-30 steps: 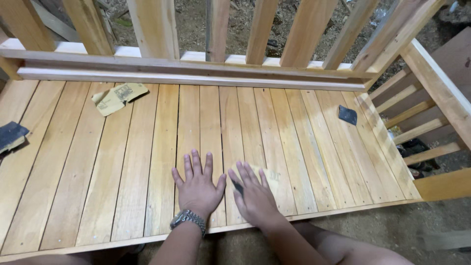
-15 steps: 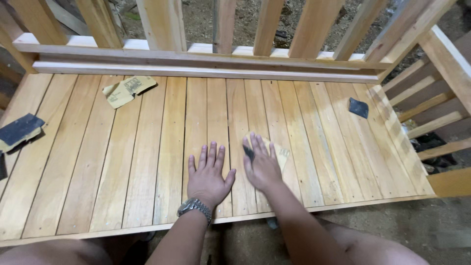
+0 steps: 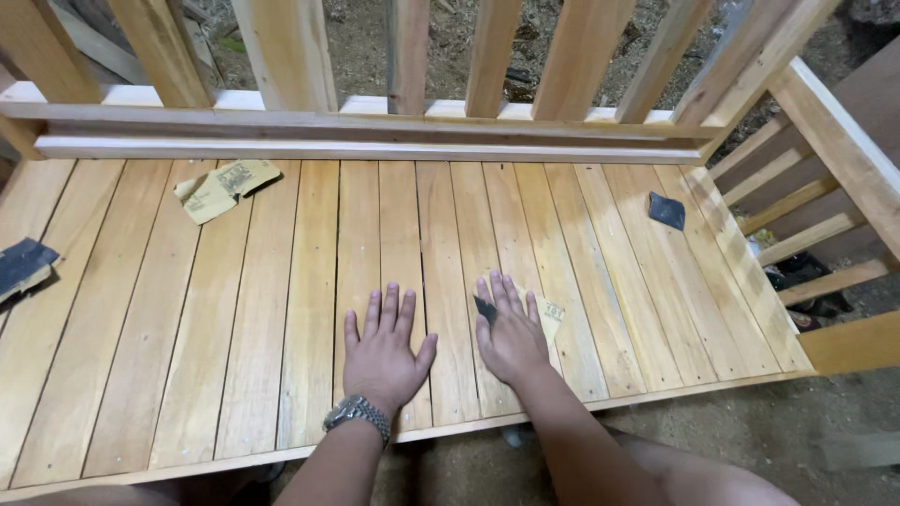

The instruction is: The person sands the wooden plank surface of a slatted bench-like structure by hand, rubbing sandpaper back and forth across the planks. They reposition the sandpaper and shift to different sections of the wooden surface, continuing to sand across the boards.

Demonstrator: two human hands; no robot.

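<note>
A folded sheet of tan-backed sandpaper with a dark abrasive face lies flat on the slatted seat of pale varnished wooden boards, near its front edge and a little right of centre. Most of the sheet is covered; a dark corner shows beside the thumb and a tan corner sticks out on the far side.

The right hand presses down on this sheet with palm flat and fingers spread and straight, so its grip is fully open: it pins the paper under the palm, without closing around it. Just beside it, the left hand rests palm-down on the bare boards, fingers splayed and holding nothing, its thumb near the right hand's thumb but apart from it. A silver metal wristwatch sits on the left wrist.

Farther out, a crumpled tan sheet of sandpaper lies near the back left of the seat. A dark folded piece of sandpaper sits at the far left edge, and a small dark square scrap of sandpaper lies near the back right corner. Upright wooden back slats rise behind a long horizontal rail, and a slatted wooden armrest closes off the right side. Beneath and beyond is dirt ground.
</note>
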